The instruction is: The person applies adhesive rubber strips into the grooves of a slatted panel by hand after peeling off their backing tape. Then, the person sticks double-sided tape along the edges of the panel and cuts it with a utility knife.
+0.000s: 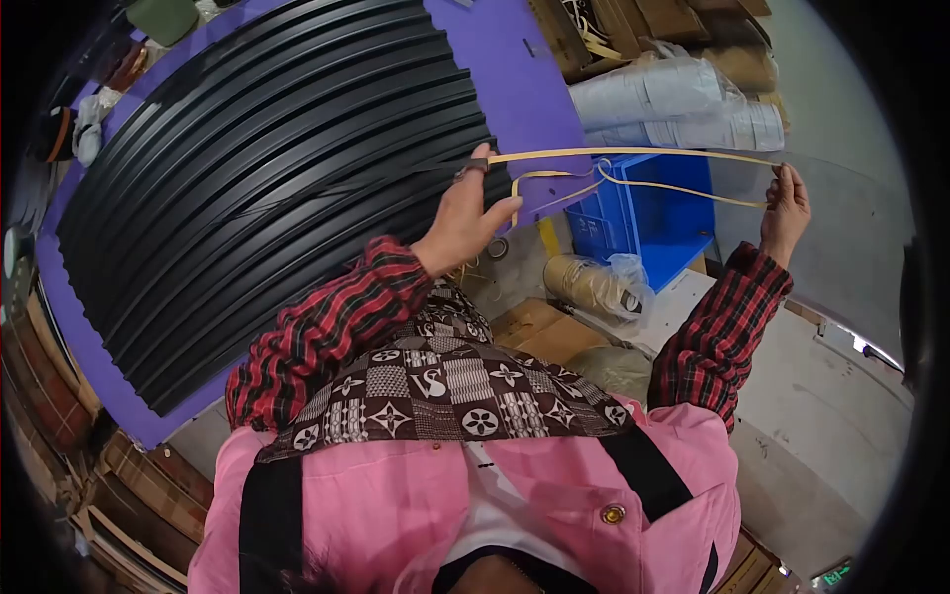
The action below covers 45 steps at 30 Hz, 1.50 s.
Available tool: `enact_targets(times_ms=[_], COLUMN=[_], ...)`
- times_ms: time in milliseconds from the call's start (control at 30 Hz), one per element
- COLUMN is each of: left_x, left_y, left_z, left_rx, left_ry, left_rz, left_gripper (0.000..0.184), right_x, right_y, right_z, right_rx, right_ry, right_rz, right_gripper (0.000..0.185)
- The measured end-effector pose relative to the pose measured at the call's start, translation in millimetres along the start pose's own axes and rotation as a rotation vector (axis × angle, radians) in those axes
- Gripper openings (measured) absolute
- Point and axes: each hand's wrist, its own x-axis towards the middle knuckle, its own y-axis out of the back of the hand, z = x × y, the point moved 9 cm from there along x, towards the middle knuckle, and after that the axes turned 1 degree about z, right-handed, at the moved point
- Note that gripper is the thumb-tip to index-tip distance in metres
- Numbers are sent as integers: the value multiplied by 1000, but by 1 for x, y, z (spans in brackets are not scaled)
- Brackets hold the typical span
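Note:
My left hand (463,216) lies at the right ends of the black ribbed strips (287,168), fingers stretched and thumb apart. A dark band (475,164) shows at its fingertips, where a thin yellow strip (633,152) begins. This strip runs taut to my right hand (787,210), raised at the right with its fingers pinched on the strip's end. From the right hand a slack length of yellow strip (683,192) loops back toward the left thumb. A thin dark line crosses the black strips to the left hand; whether it is a separate strip I cannot tell.
The black strips lie on a purple board (524,79). Right of it are a blue crate (673,218), plastic-wrapped white rolls (683,99) and a wrapped tan roll (594,287). Cardboard boxes (683,18) stand at the back; a cardboard piece (539,332) lies below the crate.

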Motion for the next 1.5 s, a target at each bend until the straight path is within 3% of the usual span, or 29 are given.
enact_targets(times_ms=[33, 67, 100, 133, 167, 200, 233, 267, 300, 333, 400, 433, 467, 500, 533, 567, 600, 667, 700, 733, 800, 833, 900, 1067, 1500], left_x=[7, 11, 16, 22, 27, 29, 34, 35, 39, 45, 44, 47, 47, 44, 31, 22, 12, -14, -31, -50, -101, -121, -161, -185, -194], left_y=[-17, -25, -35, -44, -51, -46, -50, -51, -62, -69, -55, -62, -73, -82, -69, -51, -32, 61, 112, 163, 260, 293, 356, 385, 394], left_z=[2, 4, 2, -6, -15, -9, -10, -13, -25, -25, -31, -31, -28, -23, -38, -39, -41, -43, -41, -40, -48, -53, -86, -129, -140], left_rx=[-135, -172, -160, -91, -19, -40, 31, 108, 222, 142, 137, 179, 204, 214, 147, 188, 221, 323, 578, 724, 859, 1078, 1075, 661, 490], left_ry=[47, 48, 49, 105, 163, 49, 70, 103, 138, -58, -248, -242, -226, -207, 264, 233, 195, 138, 136, 175, 231, 230, 344, 391, 500], left_rz=[-7, 69, 79, 58, 43, 206, 212, 212, 117, 271, 448, 273, 92, -95, -301, -256, -220, 179, 336, 457, 783, 819, 906, 840, 878], left_gripper=[59, 49, 49, 39, 30, 21, 21, 22, 23, 24, 26, 23, 20, 18, 14, 13, 13, 17, 15, 15, 17, 16, 15, 17, 20], right_x=[19, 41, 42, 45, 50, 39, 16, -38, -94, -112, -190, -226, -218, -211, -204, -196, -198, -183, -181, -178, -170, -166, -159, -145, -136], right_y=[33, 75, 78, 70, 42, -18, -86, -170, -236, -261, -328, -352, -353, -352, -349, -340, -341, -332, -334, -338, -342, -346, -350, -350, -359], right_z=[22, 66, 81, 88, 83, 66, 35, -19, -40, -34, 6, 25, 55, 62, 71, 93, 104, 125, 130, 128, 123, 121, 138, 166, 196], right_rx=[4, -293, -586, -572, -953, -1314, -813, -594, -389, -327, -509, -615, -665, -547, -441, -189, -193, 53, 12, -24, -173, -257, -403, -468, -442], right_ry=[-3, -140, -274, -273, -44, 218, 363, 549, 519, 522, 670, 762, 521, 351, 175, -118, -128, -389, -370, -212, 20, 98, 91, 72, -112], right_rz=[-4, 1, 0, -15, -148, -280, -345, -479, -728, -760, -1195, -1397, -1455, -1455, -1449, -1343, -1350, -1160, -1123, -1066, -959, -915, -871, -813, -854], right_gripper=[15, 16, 17, 17, 17, 18, 21, 23, 28, 28, 33, 36, 33, 31, 29, 23, 23, 20, 16, 15, 13, 13, 14, 14, 12])
